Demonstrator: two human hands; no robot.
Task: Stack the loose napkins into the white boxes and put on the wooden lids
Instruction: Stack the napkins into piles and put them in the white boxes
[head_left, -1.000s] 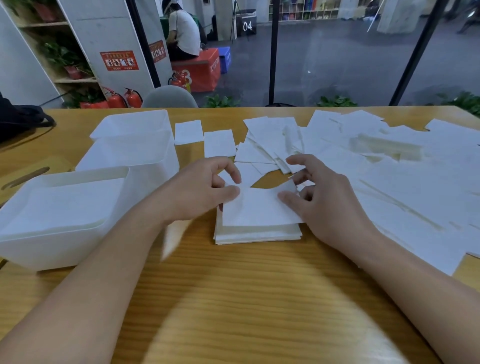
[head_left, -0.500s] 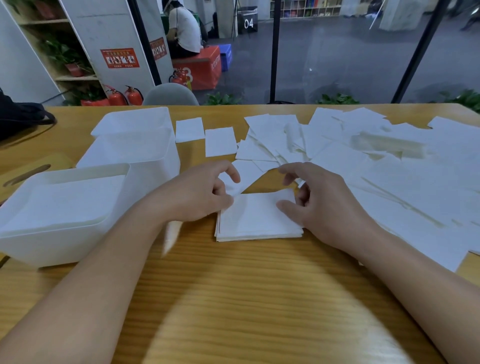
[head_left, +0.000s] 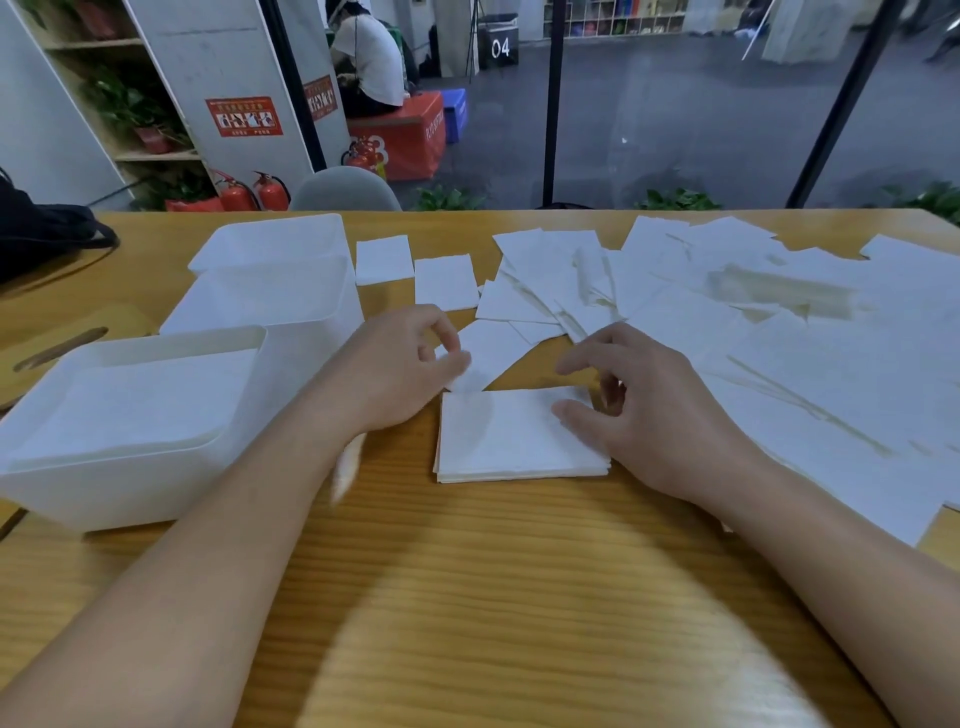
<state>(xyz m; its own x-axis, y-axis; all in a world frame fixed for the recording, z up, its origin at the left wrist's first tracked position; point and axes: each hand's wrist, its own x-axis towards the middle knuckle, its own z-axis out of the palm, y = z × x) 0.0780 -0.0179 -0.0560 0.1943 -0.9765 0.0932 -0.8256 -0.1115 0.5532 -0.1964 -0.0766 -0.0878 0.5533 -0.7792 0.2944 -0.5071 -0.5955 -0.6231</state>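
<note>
While the wide wooden worktop (head_left: 467, 597) carries loose white paper napkins (head_left: 779, 332) and white plastic boxes (head_left: 130, 415), the right hand (head_left: 654, 410) rests its thumb on the squared napkin stack (head_left: 509, 436), fingers loosely curled; the left hand (head_left: 400, 369) hovers beside it, loosely curled, empty

- Napkin stack (head_left: 511, 436) lies on the table (head_left: 467, 597), between left hand (head_left: 400, 374) and right hand (head_left: 654, 415)
- Three boxes (head_left: 130, 415) stand left of it
- Loose napkins (head_left: 727, 322) spread behind and right
</note>
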